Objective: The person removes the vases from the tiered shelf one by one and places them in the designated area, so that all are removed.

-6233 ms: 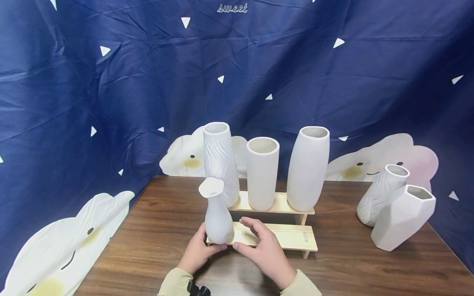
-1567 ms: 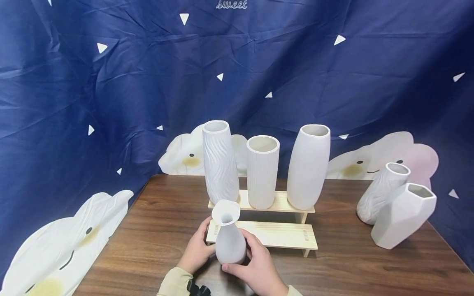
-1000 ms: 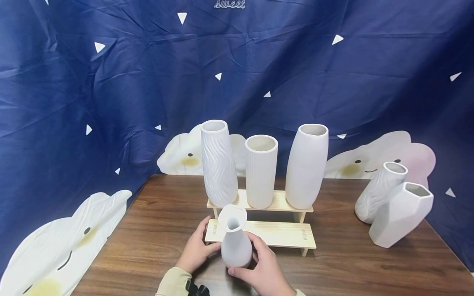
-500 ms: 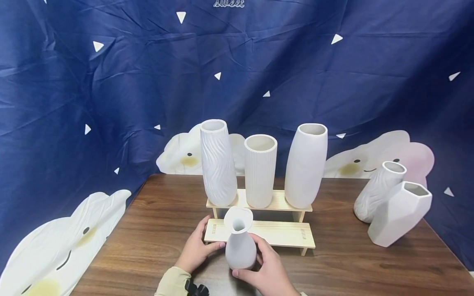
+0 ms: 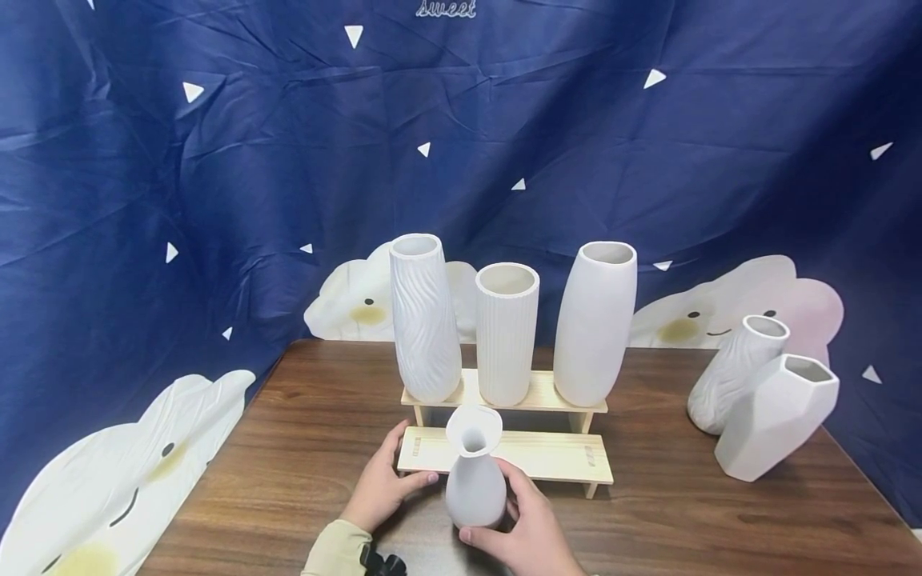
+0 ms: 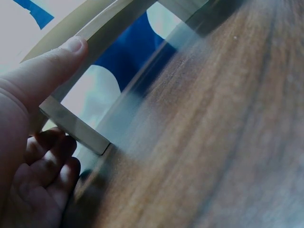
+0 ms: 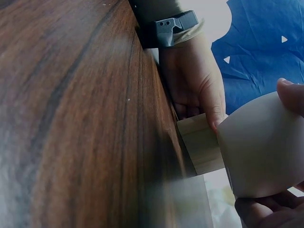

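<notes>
One flared vase (image 5: 475,490) sits between the right fingers (image 5: 522,482).

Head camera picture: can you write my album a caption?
Three tall white vases top a two-tier wooden stand, left hand gripping it, right hand holding a flared-rim vase.

Matte white, bulb-shaped vase with flared rim (image 5: 475,492): moved from the 9 o'clock end of the pale wooden lower step (image 5: 551,456) to its 6 o'clock side | right grip (image 5: 531,524): formerly empty, now holds vase's body | left grip (image 5: 385,482): thumb, earlier partly hidden by vase, now clear
</notes>
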`<action>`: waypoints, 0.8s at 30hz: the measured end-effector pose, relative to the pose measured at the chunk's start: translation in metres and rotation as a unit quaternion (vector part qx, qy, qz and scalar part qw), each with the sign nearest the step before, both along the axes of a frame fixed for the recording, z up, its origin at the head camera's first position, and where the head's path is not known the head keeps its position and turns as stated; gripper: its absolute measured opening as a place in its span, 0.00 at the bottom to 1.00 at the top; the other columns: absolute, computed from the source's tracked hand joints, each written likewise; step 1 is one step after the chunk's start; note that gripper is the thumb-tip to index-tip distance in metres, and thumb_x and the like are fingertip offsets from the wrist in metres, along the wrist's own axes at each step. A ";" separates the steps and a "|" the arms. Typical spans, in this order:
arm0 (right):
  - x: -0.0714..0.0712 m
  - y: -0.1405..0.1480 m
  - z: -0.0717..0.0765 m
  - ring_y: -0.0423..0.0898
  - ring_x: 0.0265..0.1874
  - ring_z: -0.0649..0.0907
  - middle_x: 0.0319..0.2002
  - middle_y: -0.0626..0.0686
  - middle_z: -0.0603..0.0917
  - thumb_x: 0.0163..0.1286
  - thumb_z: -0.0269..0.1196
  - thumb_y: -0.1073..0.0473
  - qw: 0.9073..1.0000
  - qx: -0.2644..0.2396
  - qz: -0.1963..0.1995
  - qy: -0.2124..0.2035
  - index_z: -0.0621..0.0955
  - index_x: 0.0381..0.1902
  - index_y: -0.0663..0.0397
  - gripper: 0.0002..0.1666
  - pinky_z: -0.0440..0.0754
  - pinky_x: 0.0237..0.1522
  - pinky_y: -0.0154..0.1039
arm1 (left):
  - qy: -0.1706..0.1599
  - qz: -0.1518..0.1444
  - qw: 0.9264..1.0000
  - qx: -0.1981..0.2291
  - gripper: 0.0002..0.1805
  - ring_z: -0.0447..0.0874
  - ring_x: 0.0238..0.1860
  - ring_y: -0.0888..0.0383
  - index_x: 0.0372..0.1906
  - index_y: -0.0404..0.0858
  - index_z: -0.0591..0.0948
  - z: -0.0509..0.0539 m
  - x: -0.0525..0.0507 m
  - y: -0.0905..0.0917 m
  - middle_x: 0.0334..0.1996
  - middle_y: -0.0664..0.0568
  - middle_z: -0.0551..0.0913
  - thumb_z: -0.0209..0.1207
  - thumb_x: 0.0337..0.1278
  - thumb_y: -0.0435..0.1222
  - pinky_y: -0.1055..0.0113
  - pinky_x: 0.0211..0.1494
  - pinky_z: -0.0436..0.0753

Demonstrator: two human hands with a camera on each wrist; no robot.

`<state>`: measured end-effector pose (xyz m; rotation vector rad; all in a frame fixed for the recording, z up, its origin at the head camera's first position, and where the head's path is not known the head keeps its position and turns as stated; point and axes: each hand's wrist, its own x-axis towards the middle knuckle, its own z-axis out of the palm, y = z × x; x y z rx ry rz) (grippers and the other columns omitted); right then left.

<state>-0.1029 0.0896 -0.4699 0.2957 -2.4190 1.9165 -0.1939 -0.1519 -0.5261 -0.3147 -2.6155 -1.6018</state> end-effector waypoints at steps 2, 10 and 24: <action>0.000 0.001 0.000 0.57 0.62 0.76 0.63 0.57 0.76 0.46 0.83 0.57 1.000 -0.001 -0.005 0.000 0.73 0.66 0.56 0.50 0.76 0.61 0.53 | 0.000 -0.001 1.000 0.001 0.57 0.81 0.55 0.52 0.75 0.33 0.60 0.000 0.000 0.000 0.55 0.48 0.82 0.79 0.42 0.45 0.47 0.64 0.73; 0.002 0.005 -0.003 0.57 0.62 0.76 0.63 0.56 0.77 0.45 0.83 0.53 1.000 0.025 -0.016 -0.002 0.72 0.66 0.54 0.51 0.78 0.59 0.54 | -0.013 -0.010 1.000 0.022 0.58 0.81 0.56 0.53 0.76 0.33 0.59 0.001 -0.001 0.000 0.57 0.48 0.82 0.79 0.41 0.46 0.49 0.65 0.72; 0.003 0.011 -0.005 0.56 0.62 0.75 0.63 0.57 0.76 0.44 0.83 0.60 0.999 -0.017 -0.035 -0.029 0.73 0.66 0.56 0.50 0.77 0.60 0.53 | -0.014 0.000 1.000 0.028 0.56 0.81 0.56 0.53 0.76 0.33 0.59 0.000 -0.001 0.001 0.58 0.48 0.82 0.79 0.42 0.41 0.49 0.66 0.72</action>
